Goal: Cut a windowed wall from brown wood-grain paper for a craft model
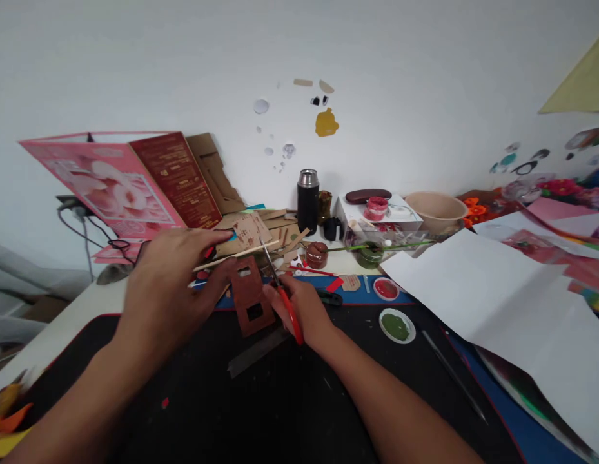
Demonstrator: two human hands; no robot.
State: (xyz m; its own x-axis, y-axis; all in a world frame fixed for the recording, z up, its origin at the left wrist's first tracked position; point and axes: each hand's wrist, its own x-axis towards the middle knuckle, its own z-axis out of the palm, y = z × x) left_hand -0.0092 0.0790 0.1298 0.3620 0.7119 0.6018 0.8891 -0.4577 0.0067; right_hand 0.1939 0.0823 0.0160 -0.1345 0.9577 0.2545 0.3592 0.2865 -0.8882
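My right hand (304, 309) is closed around the red handles of a pair of scissors (289, 312). The metal blades point up and away, over the cardboard scraps. My left hand (178, 277) is spread, with thumb and index finger apart. A thin wooden stick (245, 253) shows in the gap between them; whether the hand touches it I cannot tell. Between both hands stands a reddish-brown painted cardboard piece (253, 296) with two rectangular cut-outs, its upper left corner close to my left thumb. A dark grey strip (257, 353) lies on the black mat just below it.
Cardboard scraps (251, 229) are heaped behind the hands. A black thermos (307, 203), a brown paint jar (317, 255) and a green paint jar (369, 256) stand at the back. Paint lids (396, 325), a pen (454, 376) and white paper (473, 283) lie right. A pink box (120, 187) leans left.
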